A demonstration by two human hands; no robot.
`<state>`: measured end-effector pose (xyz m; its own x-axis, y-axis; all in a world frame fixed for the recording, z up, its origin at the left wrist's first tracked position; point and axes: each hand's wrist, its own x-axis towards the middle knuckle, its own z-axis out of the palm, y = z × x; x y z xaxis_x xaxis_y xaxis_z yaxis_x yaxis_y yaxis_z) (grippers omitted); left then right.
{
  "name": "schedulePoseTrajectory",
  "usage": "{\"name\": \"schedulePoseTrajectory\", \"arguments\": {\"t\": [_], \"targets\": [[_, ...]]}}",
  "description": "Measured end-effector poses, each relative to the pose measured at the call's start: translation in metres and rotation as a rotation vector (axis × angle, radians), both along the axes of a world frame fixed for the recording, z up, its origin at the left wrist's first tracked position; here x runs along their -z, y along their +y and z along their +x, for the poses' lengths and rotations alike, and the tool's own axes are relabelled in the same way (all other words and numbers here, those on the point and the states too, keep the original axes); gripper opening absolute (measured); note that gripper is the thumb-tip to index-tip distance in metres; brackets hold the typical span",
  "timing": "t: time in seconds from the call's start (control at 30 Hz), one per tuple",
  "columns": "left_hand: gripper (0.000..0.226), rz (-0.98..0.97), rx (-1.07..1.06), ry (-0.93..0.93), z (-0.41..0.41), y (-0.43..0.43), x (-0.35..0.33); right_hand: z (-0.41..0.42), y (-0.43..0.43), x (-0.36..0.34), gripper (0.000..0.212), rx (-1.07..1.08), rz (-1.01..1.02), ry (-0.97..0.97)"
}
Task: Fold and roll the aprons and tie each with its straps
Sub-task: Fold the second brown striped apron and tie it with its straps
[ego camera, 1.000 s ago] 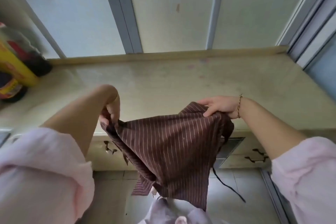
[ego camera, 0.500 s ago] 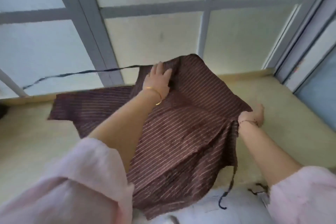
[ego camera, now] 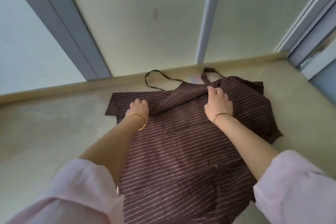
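Observation:
A brown apron (ego camera: 181, 151) with thin pale stripes lies spread on the beige counter (ego camera: 54, 142), its lower part hanging over the near edge. Its neck strap (ego camera: 148, 82) loops toward the back ledge, and a second strap piece (ego camera: 207, 73) stands up at the top. My left hand (ego camera: 139, 109) rests with curled fingers on the apron's upper left part, holding the cloth beside a raised diagonal fold. My right hand (ego camera: 218, 103) grips the ridge of that fold near the top edge. Both wrists wear thin bracelets.
A low raised ledge (ego camera: 54, 91) runs along the back of the counter under frosted window panes with grey frames (ego camera: 76, 42). A sliding-door frame (ego camera: 312, 54) closes the right side. Bare counter shows to the left and right of the apron.
The apron went from held up in the air to thrown out and laid flat on the counter. Both hands have moved to its upper part, and the strap now lies by the ledge.

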<state>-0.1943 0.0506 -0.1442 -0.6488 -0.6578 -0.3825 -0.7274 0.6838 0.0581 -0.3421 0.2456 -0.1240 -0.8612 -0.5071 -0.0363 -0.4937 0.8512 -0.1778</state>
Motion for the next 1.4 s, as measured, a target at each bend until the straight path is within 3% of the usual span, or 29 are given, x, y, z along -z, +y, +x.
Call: {"name": "schedulePoseTrajectory", "arguments": {"t": [0.17,0.37,0.43,0.5,0.6,0.7,0.77,0.83,0.9,0.97,1.17,1.4], "targets": [[0.058,-0.017,0.064,-0.061,0.000,-0.023,0.013,-0.033,-0.056,0.007,0.037,-0.135,-0.084,-0.139],[0.013,0.060,0.173,-0.017,-0.005,-0.048,0.013,-0.074,-0.107,0.028,0.037,-0.257,0.034,-0.258],[0.009,0.115,0.182,0.003,-0.009,-0.058,0.009,-0.082,-0.114,0.038,0.034,-0.272,0.093,-0.259],[0.010,0.200,0.115,0.029,-0.016,-0.066,-0.001,-0.087,-0.119,0.047,0.036,-0.252,0.139,-0.230],[0.012,0.454,-0.150,0.039,-0.029,-0.080,-0.021,-0.097,-0.125,0.053,0.035,-0.210,0.182,-0.178],[0.014,0.555,-0.247,-0.116,-0.040,-0.097,-0.040,-0.117,-0.132,0.048,0.027,-0.065,-0.003,-0.231],[0.014,0.433,-0.282,-0.001,-0.051,-0.106,-0.046,-0.132,-0.137,0.040,0.016,0.137,-0.366,-0.297],[0.024,0.109,-0.246,0.241,-0.066,-0.114,-0.044,-0.140,-0.145,0.030,0.010,0.220,-0.618,-0.347],[0.045,-0.063,-0.170,0.350,-0.075,-0.106,-0.042,-0.136,-0.148,0.024,0.031,0.197,-0.590,-0.358],[0.054,-0.138,-0.105,0.333,-0.075,-0.092,-0.033,-0.129,-0.145,0.021,0.043,0.193,-0.577,-0.317],[0.043,-0.107,0.104,0.224,-0.048,-0.027,0.013,-0.088,-0.099,0.027,0.042,0.040,-0.537,-0.283],[0.065,-0.099,0.388,-0.038,-0.020,0.045,0.043,-0.029,-0.026,0.042,0.031,-0.007,-0.288,-0.286]]}}
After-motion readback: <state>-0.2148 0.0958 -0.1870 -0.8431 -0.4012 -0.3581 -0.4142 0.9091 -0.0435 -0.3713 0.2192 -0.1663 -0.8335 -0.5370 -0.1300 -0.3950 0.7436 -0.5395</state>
